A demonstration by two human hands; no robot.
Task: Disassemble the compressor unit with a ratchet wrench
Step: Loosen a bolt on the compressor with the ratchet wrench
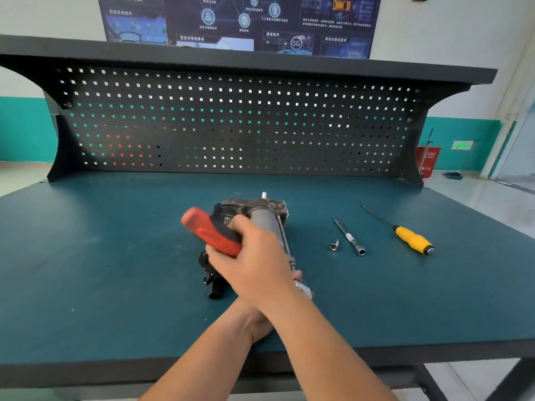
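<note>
Just behind the right hand (252, 256) gripping the wrench (202, 227) lies the compressor (266, 219)

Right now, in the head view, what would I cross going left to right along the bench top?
The red ratchet handle, gripped by the right hand → compressor unit → small loose socket → extension bar → yellow-handled screwdriver.
</note>
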